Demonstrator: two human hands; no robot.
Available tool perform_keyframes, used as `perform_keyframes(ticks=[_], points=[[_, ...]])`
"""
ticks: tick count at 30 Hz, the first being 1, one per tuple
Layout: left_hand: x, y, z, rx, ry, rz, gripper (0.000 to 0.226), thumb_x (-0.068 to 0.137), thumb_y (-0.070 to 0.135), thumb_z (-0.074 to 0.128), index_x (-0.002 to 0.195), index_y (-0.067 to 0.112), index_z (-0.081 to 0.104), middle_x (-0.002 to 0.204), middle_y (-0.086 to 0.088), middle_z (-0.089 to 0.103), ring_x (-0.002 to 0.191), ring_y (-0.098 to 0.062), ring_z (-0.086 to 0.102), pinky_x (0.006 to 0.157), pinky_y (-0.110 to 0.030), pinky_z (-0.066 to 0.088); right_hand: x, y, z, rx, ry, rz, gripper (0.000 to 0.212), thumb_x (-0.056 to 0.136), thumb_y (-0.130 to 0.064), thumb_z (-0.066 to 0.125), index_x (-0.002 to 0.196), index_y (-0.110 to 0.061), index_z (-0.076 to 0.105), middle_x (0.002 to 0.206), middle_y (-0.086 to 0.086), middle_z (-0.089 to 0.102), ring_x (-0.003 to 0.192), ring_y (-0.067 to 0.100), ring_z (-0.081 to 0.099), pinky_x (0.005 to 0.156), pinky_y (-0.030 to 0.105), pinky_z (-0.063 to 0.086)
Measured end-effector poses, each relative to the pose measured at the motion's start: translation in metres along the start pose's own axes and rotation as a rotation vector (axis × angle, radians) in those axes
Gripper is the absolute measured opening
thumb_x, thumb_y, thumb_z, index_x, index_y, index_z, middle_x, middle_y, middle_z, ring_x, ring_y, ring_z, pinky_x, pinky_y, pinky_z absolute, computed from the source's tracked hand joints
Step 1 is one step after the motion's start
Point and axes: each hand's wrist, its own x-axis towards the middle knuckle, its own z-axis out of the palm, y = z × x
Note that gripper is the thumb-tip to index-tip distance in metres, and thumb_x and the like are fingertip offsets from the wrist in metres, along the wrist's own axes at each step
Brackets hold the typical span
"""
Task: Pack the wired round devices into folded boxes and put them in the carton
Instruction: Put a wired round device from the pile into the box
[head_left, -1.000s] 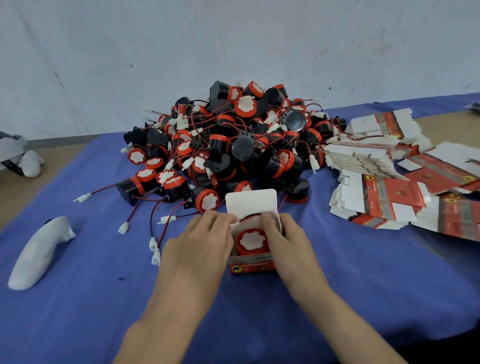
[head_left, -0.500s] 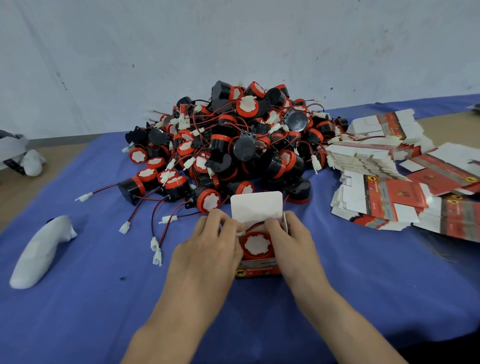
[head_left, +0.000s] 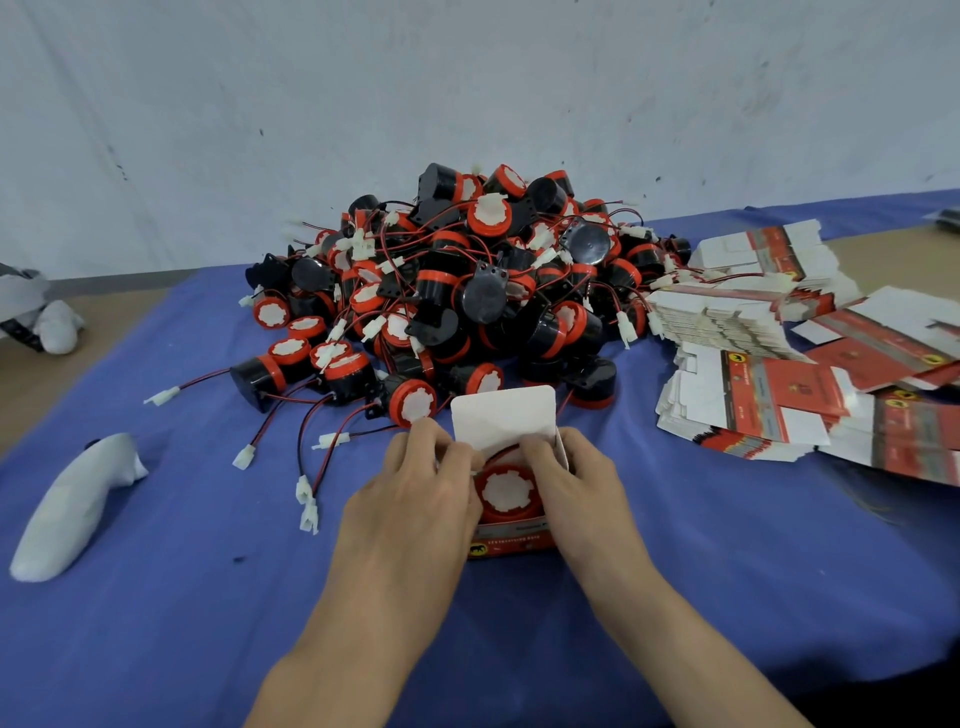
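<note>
Both grips, left hand (head_left: 415, 499) and right hand (head_left: 576, 488), pinch one box (head_left: 511, 543) with a device (head_left: 506, 491) seated, lid (head_left: 504, 421) unclosed; pile (head_left: 467, 280) at 12 o'clock unpacked, carton unseen.

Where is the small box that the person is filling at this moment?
In the head view, the box stands on the blue cloth at centre, between the left hand and the right hand, just in front of the pile of devices.

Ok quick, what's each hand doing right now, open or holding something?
Left hand: holding the open box, fingers curled at its left side.
Right hand: holding the same box, fingers curled at its right side.
</note>
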Motion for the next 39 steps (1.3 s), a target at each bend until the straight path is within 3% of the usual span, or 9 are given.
perform_keyframes(ticks=[4, 9, 14, 17, 21, 29, 36, 39], points=[[0.0, -0.001, 0.002, 0.003, 0.005, 0.004, 0.018, 0.082, 0.018, 0.077, 0.098, 0.017, 0.07, 0.098, 0.002, 0.055, 0.08, -0.011, 0.055, 0.045, -0.009, 0.013, 0.001, -0.002, -0.001, 0.012, -0.017, 0.023, 0.012, 0.099, -0.024, 0.056, 0.095, -0.026, 0.067, 0.082, -0.011, 0.074, 0.075, 0.005, 0.071, 0.054, 0.016, 0.052], [-0.002, -0.004, 0.005, 0.04, 0.002, 0.042, 0.019, 0.099, 0.028, 0.053, 0.115, 0.025, 0.063, 0.112, 0.007, 0.046, 0.095, -0.008, 0.047, 0.053, -0.016, 0.032, 0.001, -0.005, -0.002, 0.04, -0.047, 0.02, 0.014, 0.099, -0.017, 0.057, 0.097, -0.027, 0.067, 0.081, -0.011, 0.074, 0.073, 0.003, 0.07, 0.053, 0.014, 0.052], [-0.001, -0.003, 0.001, 0.051, -0.012, 0.041, 0.026, 0.076, 0.014, 0.083, 0.099, 0.017, 0.071, 0.094, 0.0, 0.058, 0.076, -0.013, 0.058, 0.047, -0.015, 0.031, -0.002, -0.005, 0.0, 0.04, -0.024, -0.021, 0.023, 0.097, -0.011, 0.053, 0.095, -0.029, 0.067, 0.08, -0.011, 0.073, 0.069, 0.0, 0.068, 0.052, 0.013, 0.049], [-0.002, -0.001, 0.002, 0.008, -0.004, 0.051, 0.035, 0.068, 0.01, 0.089, 0.098, 0.016, 0.071, 0.091, 0.0, 0.059, 0.072, -0.014, 0.06, 0.046, -0.015, 0.034, -0.003, -0.005, 0.001, 0.023, -0.007, -0.043, 0.028, 0.096, -0.012, 0.051, 0.095, -0.035, 0.067, 0.084, -0.012, 0.073, 0.073, 0.002, 0.069, 0.055, 0.016, 0.052], [-0.004, 0.001, 0.004, -0.008, -0.026, 0.008, 0.052, 0.059, 0.008, 0.092, 0.104, 0.018, 0.068, 0.095, 0.001, 0.057, 0.074, -0.012, 0.059, 0.046, -0.015, 0.028, -0.002, -0.004, 0.001, 0.022, -0.011, -0.032, 0.027, 0.096, -0.008, 0.051, 0.091, -0.029, 0.066, 0.079, -0.009, 0.072, 0.066, 0.0, 0.065, 0.054, 0.017, 0.051], [-0.003, 0.001, 0.011, -0.155, 0.007, -0.037, 0.027, 0.097, 0.018, 0.054, 0.122, 0.027, 0.054, 0.119, 0.01, 0.042, 0.101, -0.009, 0.045, 0.054, -0.017, 0.038, -0.003, -0.003, 0.001, -0.006, -0.028, -0.037, 0.029, 0.097, -0.008, 0.05, 0.093, -0.031, 0.068, 0.083, -0.01, 0.073, 0.075, 0.004, 0.068, 0.059, 0.018, 0.054], [-0.002, -0.003, 0.008, -0.219, 0.01, 0.011, 0.033, 0.098, 0.024, 0.037, 0.126, 0.03, 0.054, 0.115, 0.019, 0.044, 0.1, -0.005, 0.039, 0.066, -0.022, 0.049, -0.002, -0.002, 0.002, -0.049, -0.011, -0.026, 0.028, 0.095, -0.007, 0.048, 0.093, -0.029, 0.065, 0.084, -0.006, 0.071, 0.079, 0.013, 0.067, 0.063, 0.026, 0.055], [-0.004, -0.002, 0.005, -0.213, 0.005, 0.01, 0.034, 0.098, 0.024, 0.036, 0.128, 0.028, 0.053, 0.116, 0.016, 0.045, 0.101, -0.007, 0.043, 0.063, -0.026, 0.053, -0.002, -0.003, 0.002, -0.063, -0.007, -0.017, 0.029, 0.094, -0.006, 0.047, 0.095, -0.029, 0.066, 0.086, -0.005, 0.072, 0.083, 0.017, 0.067, 0.066, 0.033, 0.057]])
